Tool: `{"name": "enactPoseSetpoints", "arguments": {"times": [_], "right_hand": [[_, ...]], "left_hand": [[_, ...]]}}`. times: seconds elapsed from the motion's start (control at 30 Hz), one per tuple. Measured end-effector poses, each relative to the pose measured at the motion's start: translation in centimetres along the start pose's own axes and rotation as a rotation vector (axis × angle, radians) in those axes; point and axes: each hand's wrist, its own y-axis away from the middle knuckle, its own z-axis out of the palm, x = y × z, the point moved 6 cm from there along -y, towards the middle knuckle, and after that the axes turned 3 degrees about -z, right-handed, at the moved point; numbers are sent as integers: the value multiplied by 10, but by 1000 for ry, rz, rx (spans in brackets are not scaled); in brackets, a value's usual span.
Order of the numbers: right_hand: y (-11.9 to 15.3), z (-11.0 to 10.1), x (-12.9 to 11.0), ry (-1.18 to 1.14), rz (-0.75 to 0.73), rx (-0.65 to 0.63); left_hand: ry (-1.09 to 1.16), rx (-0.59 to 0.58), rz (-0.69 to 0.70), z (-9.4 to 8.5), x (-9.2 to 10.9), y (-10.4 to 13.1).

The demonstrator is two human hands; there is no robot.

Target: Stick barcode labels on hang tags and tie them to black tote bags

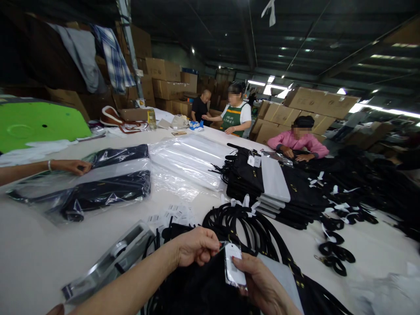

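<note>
My right hand [259, 280] grips a white hang tag [233, 262] in a clear sleeve, thumb across its front. Just left of it, my left hand [198, 247] is closed in a pinch at the tag's top, where a thin string appears to run from the fingertips. Both hands are above a black bag [200, 288] with a light grey panel, lying close to me. Black straps [275, 238] curve behind the hands. White printed labels [175, 214] lie scattered on the table beyond my left hand.
A tape dispenser [111, 258] stands left of my forearm. Stacked black bags [249, 179] and clear plastic bags [187, 159] lie ahead. At left, another person's hand [74, 167] touches a plastic-wrapped black bag [111, 190]. Co-workers [236, 116] are across the table.
</note>
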Motion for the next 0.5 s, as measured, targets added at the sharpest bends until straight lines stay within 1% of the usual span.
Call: {"name": "enactPoseSetpoints", "arguments": {"times": [0.1,0.13,0.2,0.3,0.33,0.4,0.43,0.5], "right_hand": [[1,-1,-2,-39,19,-4],[1,0,-3,-36,24,-8],[0,3,-2,-16,31,-24],[-4,8,1,-12,-5,-26],[-7,9,3,-19,-32,-7],[-12,10,6,-23,-85,62],[-15,10,8,-20,-105,102],[-18,10,11,-28,-139,187]], "left_hand": [[256,-43,36,-1,3,2],[285,-46,49,-2,3,4],[200,-69,72,0,0,9],[-36,-178,68,12,-8,21],[-76,-212,55,16,-11,26],[-80,-254,36,26,-18,36],[-69,-261,56,30,-20,40],[-66,-246,164,38,-22,44]]}}
